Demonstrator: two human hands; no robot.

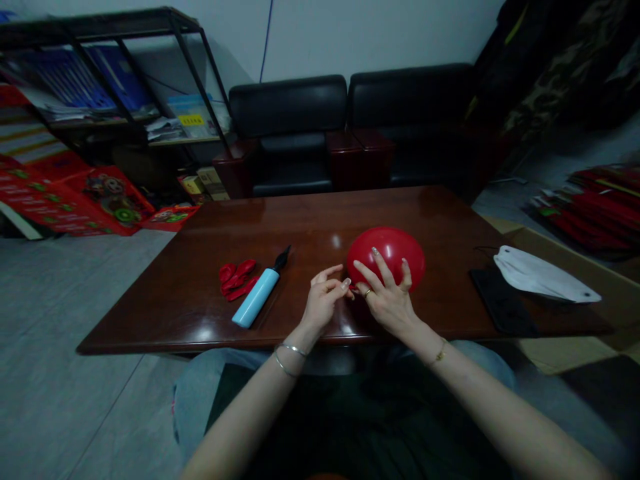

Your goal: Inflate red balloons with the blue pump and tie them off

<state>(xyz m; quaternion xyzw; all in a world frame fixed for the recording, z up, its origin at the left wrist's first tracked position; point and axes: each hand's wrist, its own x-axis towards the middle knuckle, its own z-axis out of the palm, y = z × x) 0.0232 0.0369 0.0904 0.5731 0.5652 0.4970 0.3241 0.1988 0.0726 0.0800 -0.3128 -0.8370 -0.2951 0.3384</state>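
The red balloon (393, 248) is puffed up and sits over the shiny brown table (310, 227), in front of the person. The right hand (390, 300) holds it, with fingers spread over its side. The left hand (325, 293) seems to pinch the balloon's neck — how tight, I cannot tell.

If the pinch slips, air could rush out and the balloon could fly off. A long nail or the ring (368, 293) could poke or rub the thin skin and make it pop. Pushing too hard could pop it too.

The blue hand pump (257, 297) lies to the left — just beside the flat red balloons (236, 279).
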